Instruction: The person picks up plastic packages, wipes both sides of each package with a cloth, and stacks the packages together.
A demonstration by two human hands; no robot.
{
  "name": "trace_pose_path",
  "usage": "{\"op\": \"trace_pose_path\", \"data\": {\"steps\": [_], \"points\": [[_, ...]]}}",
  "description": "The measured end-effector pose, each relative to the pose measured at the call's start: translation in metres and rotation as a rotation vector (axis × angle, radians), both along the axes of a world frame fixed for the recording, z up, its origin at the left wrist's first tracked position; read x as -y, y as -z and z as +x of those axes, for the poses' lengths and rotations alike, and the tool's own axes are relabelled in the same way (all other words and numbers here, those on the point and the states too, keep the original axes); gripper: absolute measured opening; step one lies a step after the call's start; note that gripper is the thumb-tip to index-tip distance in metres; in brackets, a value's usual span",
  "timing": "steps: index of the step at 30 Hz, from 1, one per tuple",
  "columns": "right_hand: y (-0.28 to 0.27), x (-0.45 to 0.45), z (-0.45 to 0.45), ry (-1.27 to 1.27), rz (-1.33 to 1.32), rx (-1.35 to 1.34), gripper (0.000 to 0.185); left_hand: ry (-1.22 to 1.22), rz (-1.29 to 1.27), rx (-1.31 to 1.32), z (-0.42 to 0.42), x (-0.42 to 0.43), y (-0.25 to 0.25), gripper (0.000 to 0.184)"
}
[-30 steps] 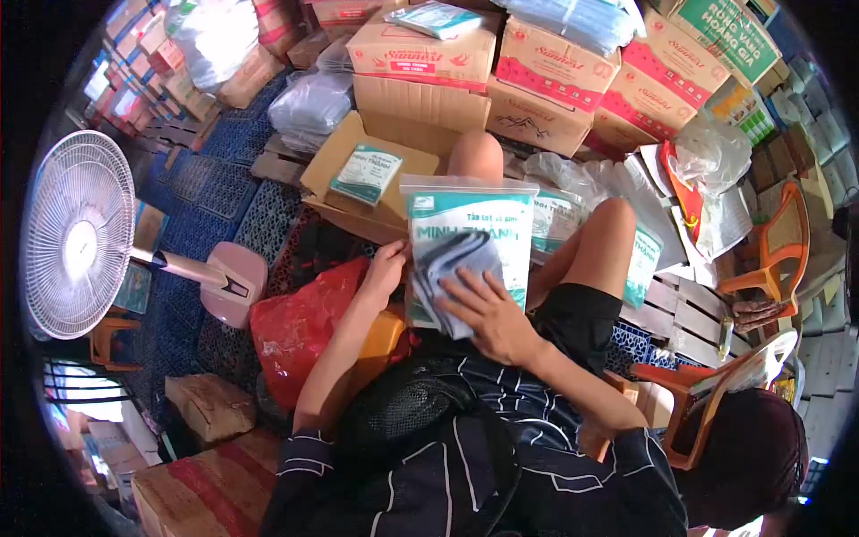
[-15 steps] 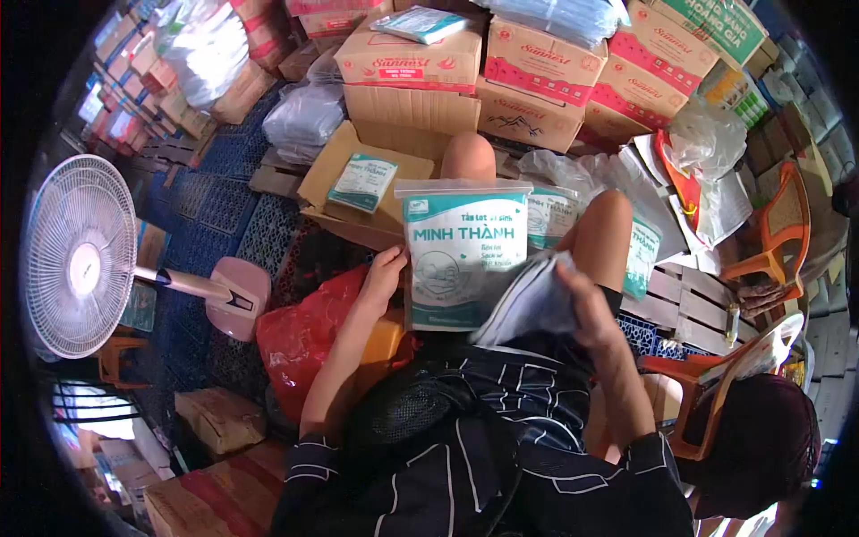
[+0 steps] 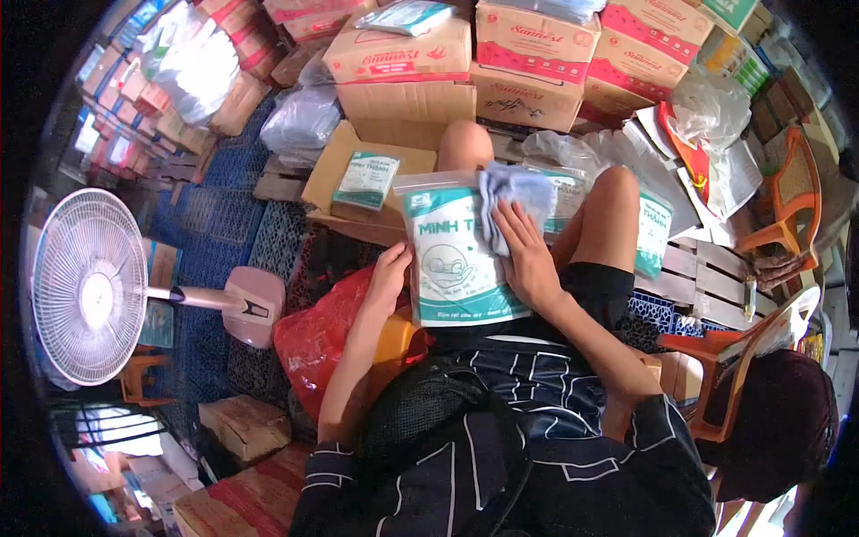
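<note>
A zip-top pack of newborn pads (image 3: 456,264), white and teal and marked MINH THÀNH, stands upright on my lap. My left hand (image 3: 391,271) grips its left edge between thumb and closed fingers. My right hand (image 3: 526,255) holds a folded grey-blue cloth (image 3: 514,201) against the pack's upper right, its fingers laid over the cloth. Part of the printed name is hidden under the cloth. Beyond the pack, an open cardboard box (image 3: 335,166) holds a similar pack (image 3: 369,179). More such packs (image 3: 656,234) lie by my right knee.
Stacked cartons (image 3: 537,45) line the back, with another pack (image 3: 407,16) on top. On the left stands a fan (image 3: 94,291). A red plastic bag (image 3: 313,336) lies beside my left forearm. Orange chairs (image 3: 787,210) and a dark round bag (image 3: 778,425) are on the right.
My right hand has brought the cloth up from the pack's lower right to its upper right face. My left hand keeps its hold on the left edge. The camera view has shifted slightly.
</note>
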State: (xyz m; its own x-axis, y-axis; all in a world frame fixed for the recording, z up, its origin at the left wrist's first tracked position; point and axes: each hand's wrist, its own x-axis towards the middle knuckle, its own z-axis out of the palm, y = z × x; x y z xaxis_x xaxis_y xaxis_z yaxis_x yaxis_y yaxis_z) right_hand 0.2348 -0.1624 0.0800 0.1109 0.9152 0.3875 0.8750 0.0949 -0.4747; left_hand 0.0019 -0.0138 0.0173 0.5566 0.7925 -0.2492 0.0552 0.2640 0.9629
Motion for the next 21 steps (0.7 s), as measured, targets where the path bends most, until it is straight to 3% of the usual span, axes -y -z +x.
{"op": "trace_pose_path", "data": {"steps": [2,10,11,14,15,16,18,20,21], "points": [[-0.002,0.029,-0.014,-0.034,-0.049,-0.086,0.079,0.01,-0.051,-0.006,0.001,0.001,-0.005,0.025],[-0.027,0.109,-0.038,-0.24,-0.358,-0.215,0.056,-0.018,-0.138,-0.023,0.006,0.005,-0.017,0.026],[-0.032,0.113,-0.038,-0.257,-0.291,-0.2,0.04,-0.003,-0.13,-0.022,0.005,0.005,-0.016,0.027],[-0.046,0.108,-0.016,-0.487,-0.557,-0.41,0.025,0.03,-0.111,-0.009,0.006,0.002,-0.012,0.028],[-0.044,0.108,-0.009,-0.473,-0.493,-0.49,0.023,0.03,-0.115,-0.008,0.006,0.003,-0.014,0.028],[-0.059,0.102,0.002,-0.325,-0.782,-0.621,0.026,0.029,-0.118,-0.008,0.005,0.003,-0.015,0.029],[-0.062,0.101,0.018,-0.188,-0.445,-0.925,0.029,0.027,-0.094,-0.016,0.005,0.0,-0.013,0.029],[-0.076,0.089,0.035,0.128,-0.465,-1.126,0.035,0.005,-0.082,-0.052,0.004,-0.001,-0.008,0.028],[-0.077,0.081,0.038,0.188,-0.282,-1.166,0.033,0.028,-0.093,-0.021,0.001,-0.003,-0.003,0.029]]}}
